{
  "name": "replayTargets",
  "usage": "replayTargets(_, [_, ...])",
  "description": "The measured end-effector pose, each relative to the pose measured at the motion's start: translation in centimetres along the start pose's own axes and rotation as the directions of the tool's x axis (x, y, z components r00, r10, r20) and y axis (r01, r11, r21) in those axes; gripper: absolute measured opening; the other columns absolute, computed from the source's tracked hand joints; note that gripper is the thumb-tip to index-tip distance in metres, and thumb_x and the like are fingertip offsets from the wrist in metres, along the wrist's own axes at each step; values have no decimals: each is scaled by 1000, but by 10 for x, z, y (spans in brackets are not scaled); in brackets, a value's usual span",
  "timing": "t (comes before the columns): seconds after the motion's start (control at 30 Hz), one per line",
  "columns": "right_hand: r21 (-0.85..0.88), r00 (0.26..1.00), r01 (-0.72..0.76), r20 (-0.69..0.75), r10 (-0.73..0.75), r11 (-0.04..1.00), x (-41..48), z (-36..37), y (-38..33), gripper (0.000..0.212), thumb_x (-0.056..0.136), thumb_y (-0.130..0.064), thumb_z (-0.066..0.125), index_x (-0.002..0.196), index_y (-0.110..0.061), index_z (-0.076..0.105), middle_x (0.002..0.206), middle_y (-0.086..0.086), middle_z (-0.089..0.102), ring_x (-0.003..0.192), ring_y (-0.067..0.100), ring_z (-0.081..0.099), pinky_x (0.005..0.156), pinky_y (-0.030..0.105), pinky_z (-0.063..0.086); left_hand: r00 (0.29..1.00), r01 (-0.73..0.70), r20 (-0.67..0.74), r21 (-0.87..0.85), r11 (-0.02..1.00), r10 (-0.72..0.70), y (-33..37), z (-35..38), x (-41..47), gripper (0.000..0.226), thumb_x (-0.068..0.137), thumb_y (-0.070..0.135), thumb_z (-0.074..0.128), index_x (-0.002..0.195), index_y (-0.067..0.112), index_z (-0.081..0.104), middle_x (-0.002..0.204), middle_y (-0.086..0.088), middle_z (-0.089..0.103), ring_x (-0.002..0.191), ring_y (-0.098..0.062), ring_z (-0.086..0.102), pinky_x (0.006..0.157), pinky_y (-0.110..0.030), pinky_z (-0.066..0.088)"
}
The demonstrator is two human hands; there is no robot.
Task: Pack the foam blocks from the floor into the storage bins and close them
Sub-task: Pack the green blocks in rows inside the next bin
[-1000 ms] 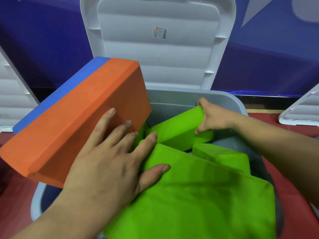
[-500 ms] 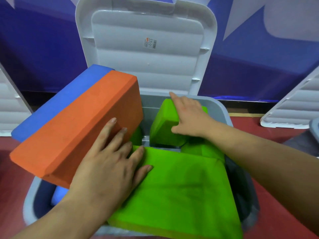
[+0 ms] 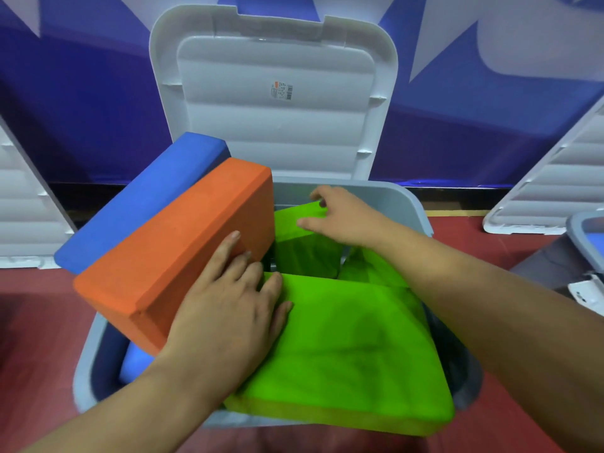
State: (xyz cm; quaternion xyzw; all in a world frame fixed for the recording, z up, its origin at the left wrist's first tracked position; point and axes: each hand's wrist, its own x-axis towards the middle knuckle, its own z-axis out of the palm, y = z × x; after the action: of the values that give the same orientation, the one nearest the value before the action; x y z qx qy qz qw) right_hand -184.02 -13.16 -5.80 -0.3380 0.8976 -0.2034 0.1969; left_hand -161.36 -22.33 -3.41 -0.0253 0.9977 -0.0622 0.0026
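From the head camera we look down into a grey plastic bin (image 3: 395, 199) with rounded corners. Its white lid (image 3: 277, 135), ribbed on the inside, stands open and upright behind it, with a small printed sticker (image 3: 281, 91) near the top.

The blocks are matte foam with a fine grain and bevelled edges. An orange block (image 3: 176, 250) lies tilted across the bin's left rim, with a blue block (image 3: 143, 197) against its far side. Both stick out over the edge. A large green block (image 3: 353, 348) lies flat and slanted across the near half, its front corner jutting past the rim. Behind it a small green block (image 3: 304, 253) stands inside the far end, with another green piece (image 3: 372, 269) just to its right. A rounded blue piece (image 3: 134, 364) shows low in the near left corner.

Our left hand (image 3: 228, 308) lies flat with fingers straight and spread, pressing on the orange block's side and the large green block's edge. Our right hand (image 3: 340, 217) grips the top of the small green block, fingers bent over its far edge and thumb on the near face, though blurred. The right forearm crosses over the bin and hides its right wall.

The floor (image 3: 39, 322) is dark red. The wall (image 3: 81, 109) is blue with pale shapes. A second lid (image 3: 23, 207) leans at the left and a third lid (image 3: 549, 184) at the right, beside a second bin (image 3: 585, 237).
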Motion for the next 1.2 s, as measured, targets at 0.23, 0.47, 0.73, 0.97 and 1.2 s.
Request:
replayTargets(0.23, [-282,820,71,563,106,957,-66,-20,-22,80,71,-90,40,114,-26,64,106,-6,68,96,14,62,90,32,49,974,117,-194,-3,993,-115,-24,-43,-1,36,74,22,67,109,16,63,109,-15,59,102,-39,54,95,-50,37])
replayTargets(0.47, [-252,802,73,590,94,965,-78,-14,-15,92,57,-96,45,103,-21,68,97,-2,71,92,17,66,91,37,52,949,308,-62,-15,951,-308,-39,-29,-1,71,61,34,68,125,5,54,109,-23,54,93,-39,52,69,-45,40])
replayTargets(0.73, [-154,840,-215,475,263,964,-83,-46,-2,92,56,-93,54,107,-19,70,103,-7,72,96,11,67,96,33,50,925,347,-152,-34,937,-348,-54,-27,5,55,60,47,53,99,8,53,100,-20,48,92,-35,45,72,-45,35])
replayTargets(0.97, [532,939,-327,95,330,781,-100,-102,-10,84,47,-62,87,106,-5,70,99,8,75,88,26,73,82,40,59,915,354,-190,-40,934,-355,-46,-27,11,63,64,49,35,102,2,52,97,-24,48,89,-36,45,71,-43,34])
replayTargets(1.2, [443,859,-190,-357,367,876,-125,-55,-32,76,68,-41,85,116,-19,30,119,-5,50,110,14,54,89,23,43,938,295,-203,43,955,-281,-38,-27,16,34,75,17,51,102,-3,52,97,-30,50,87,-39,49,76,-47,39])
